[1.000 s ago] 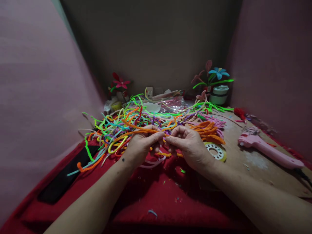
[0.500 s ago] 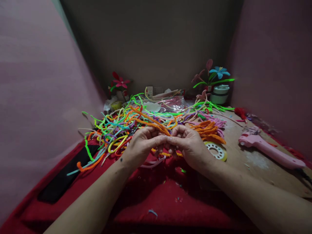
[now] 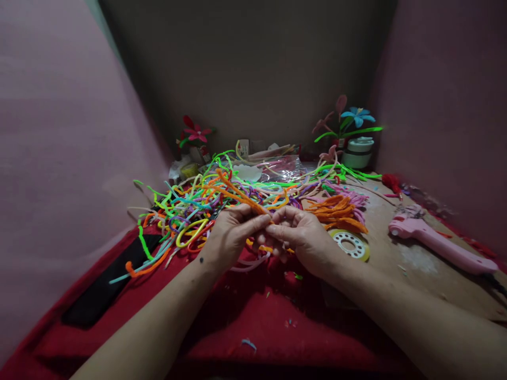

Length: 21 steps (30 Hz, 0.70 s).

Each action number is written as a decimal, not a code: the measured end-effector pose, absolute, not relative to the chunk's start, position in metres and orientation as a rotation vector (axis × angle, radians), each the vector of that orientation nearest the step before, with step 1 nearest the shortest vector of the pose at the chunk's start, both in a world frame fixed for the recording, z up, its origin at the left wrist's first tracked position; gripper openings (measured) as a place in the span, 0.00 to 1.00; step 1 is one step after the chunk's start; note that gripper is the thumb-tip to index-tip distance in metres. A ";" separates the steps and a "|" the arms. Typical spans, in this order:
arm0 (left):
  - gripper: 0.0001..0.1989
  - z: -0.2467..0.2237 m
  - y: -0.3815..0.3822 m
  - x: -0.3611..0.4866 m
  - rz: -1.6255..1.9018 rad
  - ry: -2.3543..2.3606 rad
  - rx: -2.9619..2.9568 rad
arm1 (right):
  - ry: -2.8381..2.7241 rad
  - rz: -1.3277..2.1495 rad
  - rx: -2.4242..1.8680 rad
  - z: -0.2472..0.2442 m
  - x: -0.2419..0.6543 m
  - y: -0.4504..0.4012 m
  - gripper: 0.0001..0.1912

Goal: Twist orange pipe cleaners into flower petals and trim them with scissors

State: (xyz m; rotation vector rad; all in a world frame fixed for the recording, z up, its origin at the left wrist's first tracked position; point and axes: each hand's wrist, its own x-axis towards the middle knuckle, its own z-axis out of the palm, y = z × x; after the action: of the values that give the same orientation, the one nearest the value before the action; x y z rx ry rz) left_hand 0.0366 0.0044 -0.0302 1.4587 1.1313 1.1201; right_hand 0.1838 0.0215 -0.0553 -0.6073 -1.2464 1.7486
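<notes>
Orange pipe cleaners [image 3: 246,199] stick up and to the left from between my fingers, their near ends hidden in the grip. My left hand [image 3: 238,232] is closed on them, thumb laid along the top. Fingertips of my right hand [image 3: 299,232] pinch the same orange stems near their lower end, close against the left thumb. Behind both hands spreads a tangled heap of coloured pipe cleaners [image 3: 190,203]. A bundle of orange pipe cleaners [image 3: 340,212] lies just beyond my right hand, beside a roll of tape [image 3: 363,248].
A pink glue gun [image 3: 447,244] rests on a brown board [image 3: 420,282] at right. A black flat object [image 3: 106,287] lies at left on the red cloth [image 3: 285,338]. At the back are pipe-cleaner flowers [image 3: 357,116], a pale green container [image 3: 358,153] and clear plastic packaging [image 3: 283,169].
The orange pipe cleaners have tilted a little more upright between my hands. My thumbs have drawn slightly apart, the left one now higher on the stems.
</notes>
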 end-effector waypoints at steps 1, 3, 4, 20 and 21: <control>0.09 -0.030 0.005 0.036 1.131 1.138 1.447 | -1.266 1.745 -0.616 -0.055 0.184 0.021 0.11; 0.08 -0.031 0.005 0.035 1.159 1.151 1.430 | -1.315 1.729 -0.662 -0.055 0.184 0.022 0.11; 0.08 -0.031 0.006 0.034 1.172 1.150 1.428 | -1.334 1.719 -0.694 -0.055 0.185 0.022 0.12; 0.06 -0.030 0.008 0.032 1.094 1.055 1.321 | -1.293 1.976 -0.685 -0.061 0.185 0.025 0.12; 0.06 -0.030 0.008 0.031 1.091 1.038 1.290 | -1.233 2.047 -0.643 -0.062 0.184 0.027 0.11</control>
State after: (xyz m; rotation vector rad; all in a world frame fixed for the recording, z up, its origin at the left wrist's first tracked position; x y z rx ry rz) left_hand 0.0311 0.0077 -0.0297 1.2898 1.0377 1.0908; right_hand 0.1845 0.0265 -0.0623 -0.6428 -1.2327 2.0471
